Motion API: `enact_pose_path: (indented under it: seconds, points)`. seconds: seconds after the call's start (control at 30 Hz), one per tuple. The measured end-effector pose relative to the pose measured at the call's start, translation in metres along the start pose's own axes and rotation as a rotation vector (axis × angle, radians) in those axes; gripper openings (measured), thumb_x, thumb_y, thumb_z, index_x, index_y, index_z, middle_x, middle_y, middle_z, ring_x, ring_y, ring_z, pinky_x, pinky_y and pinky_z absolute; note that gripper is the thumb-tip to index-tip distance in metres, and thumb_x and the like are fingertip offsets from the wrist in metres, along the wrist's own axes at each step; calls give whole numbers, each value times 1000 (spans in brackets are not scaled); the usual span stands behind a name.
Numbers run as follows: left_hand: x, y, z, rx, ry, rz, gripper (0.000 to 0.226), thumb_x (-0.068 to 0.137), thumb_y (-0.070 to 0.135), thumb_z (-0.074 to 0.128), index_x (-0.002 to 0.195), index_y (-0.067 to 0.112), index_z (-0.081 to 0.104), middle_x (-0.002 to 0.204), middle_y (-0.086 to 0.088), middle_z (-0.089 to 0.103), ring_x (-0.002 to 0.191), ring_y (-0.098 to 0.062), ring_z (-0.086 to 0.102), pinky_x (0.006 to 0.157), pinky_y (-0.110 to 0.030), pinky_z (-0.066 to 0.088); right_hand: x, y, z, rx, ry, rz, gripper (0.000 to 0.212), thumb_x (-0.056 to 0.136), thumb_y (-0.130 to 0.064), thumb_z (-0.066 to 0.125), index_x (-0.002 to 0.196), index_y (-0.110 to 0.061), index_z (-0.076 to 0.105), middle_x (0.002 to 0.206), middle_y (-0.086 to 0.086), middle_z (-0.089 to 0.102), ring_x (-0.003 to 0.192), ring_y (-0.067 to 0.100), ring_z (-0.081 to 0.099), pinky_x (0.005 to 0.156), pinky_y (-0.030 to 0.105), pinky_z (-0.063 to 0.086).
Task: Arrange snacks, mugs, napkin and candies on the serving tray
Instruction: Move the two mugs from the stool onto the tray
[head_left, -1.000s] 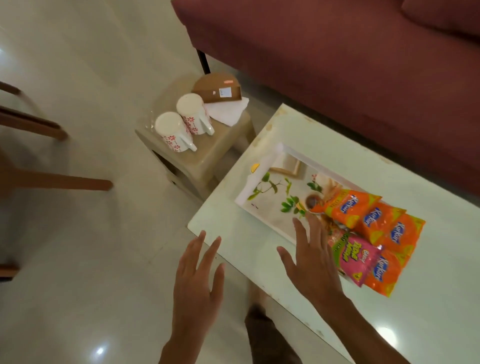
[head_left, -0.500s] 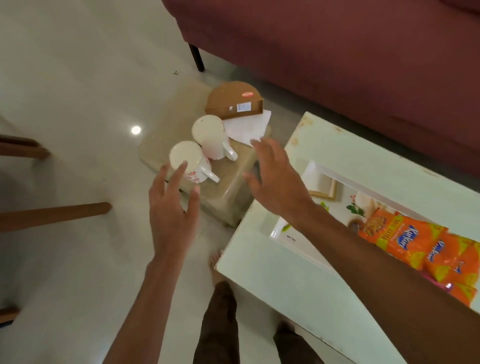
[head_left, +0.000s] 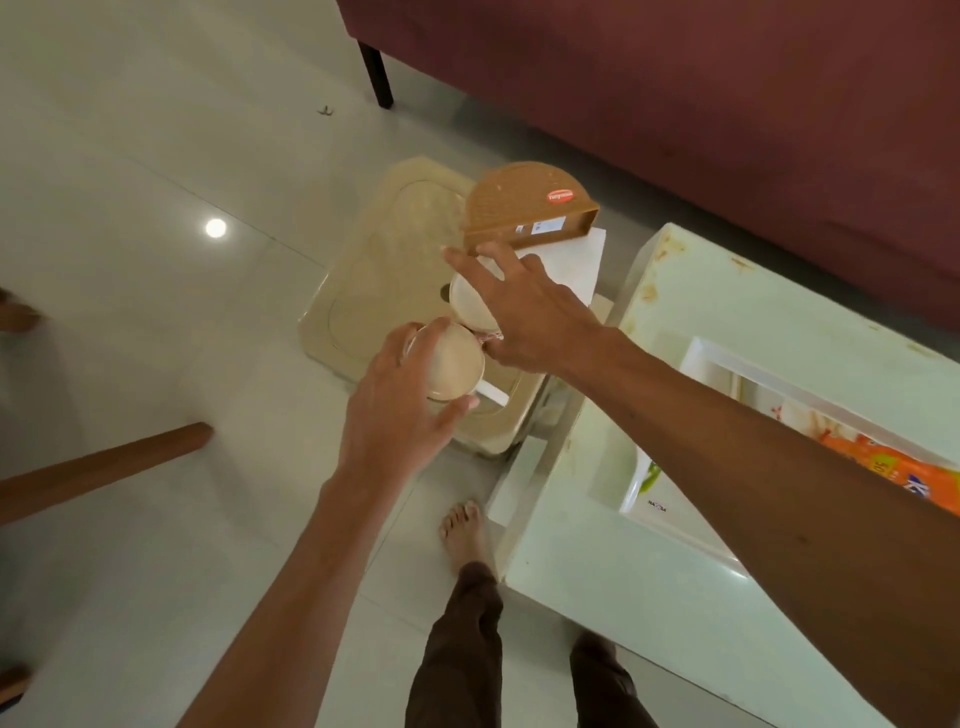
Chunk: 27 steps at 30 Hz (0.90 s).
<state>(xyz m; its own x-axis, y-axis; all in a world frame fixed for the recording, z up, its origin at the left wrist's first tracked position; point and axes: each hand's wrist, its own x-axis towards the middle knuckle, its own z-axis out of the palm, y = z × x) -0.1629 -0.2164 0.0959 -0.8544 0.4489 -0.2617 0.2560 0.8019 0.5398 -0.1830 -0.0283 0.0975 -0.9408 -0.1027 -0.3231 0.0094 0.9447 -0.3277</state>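
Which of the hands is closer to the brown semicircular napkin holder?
Right. The right hand spreads over the farther white mug, fingertips almost at the brown semicircular napkin holder; the left hand grips the nearer white mug, farther off.

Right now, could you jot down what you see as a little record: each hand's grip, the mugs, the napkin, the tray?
Left grip: left hand curls round the near mug
Right grip: right hand spread over the far mug; hold unclear
Mugs: both over the beige stool
Napkin: white napkin by the brown holder on the stool
Tray: serving tray on the table, holding orange snack packets
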Motion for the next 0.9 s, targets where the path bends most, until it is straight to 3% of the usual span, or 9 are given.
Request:
enact_pose_path:
  seconds: [0.1, 0.23, 0.37, 0.47, 0.57, 0.8, 0.9]
  points:
    - [6, 1, 0, -32, 13, 23, 80, 72, 34, 85, 139, 21, 45, 138, -4, 52, 116, -26, 59, 84, -32, 47, 10, 0, 2, -10, 2, 35, 95, 74, -33, 82, 152, -34, 28, 148, 8, 34, 128, 34, 38, 82, 47, 52]
    - [12, 6, 1, -20, 22, 30, 79, 68, 28, 87, 136, 16, 47, 134, -6, 56, 110, -29, 63, 85, -38, 51, 10, 3, -2, 37, 24, 69, 84, 69, -37, 85, 142, -31, 42, 141, 5, 40, 127, 31, 37, 83, 45, 52]
    - [13, 5, 3, -14, 35, 21, 83, 67, 29, 88, 137, 16, 46, 133, -8, 56, 108, -32, 63, 81, -35, 47, -15, 1, -14, 85, 176, 132, 84, 67, -42, 83, 141, -32, 44, 142, 4, 42, 129, 27, 39, 84, 42, 51]
    - [15, 6, 5, 42, 22, 32, 89, 65, 30, 89, 139, 15, 42, 133, -13, 56, 109, -37, 63, 83, -44, 51, -48, 9, -28, 184, 272, 197, 87, 65, -44, 83, 141, -35, 42, 143, 3, 43, 127, 27, 42, 86, 40, 50]
    - [21, 10, 4, 96, 6, 29, 89, 63, 33, 90, 135, 17, 42, 125, -17, 59, 106, -39, 63, 85, -51, 51, -93, 31, -43, 217, 282, 258, 88, 64, -46, 85, 140, -39, 40, 143, -2, 41, 126, 22, 43, 90, 34, 47]
    - [18, 28, -2, 136, 13, 2, 82, 58, 37, 93, 127, 19, 54, 111, -20, 67, 98, -43, 64, 86, -51, 50, -212, 124, -58, 209, 256, 505, 85, 63, -38, 88, 137, -39, 46, 134, -1, 48, 122, 21, 48, 93, 29, 34]
    - [8, 48, -6, 150, 72, 21, 85, 56, 41, 94, 127, 21, 53, 110, -20, 69, 95, -43, 65, 82, -51, 50, -250, 163, -54, 200, 250, 612, 84, 61, -39, 89, 134, -38, 48, 131, 2, 52, 121, 23, 49, 92, 32, 35]
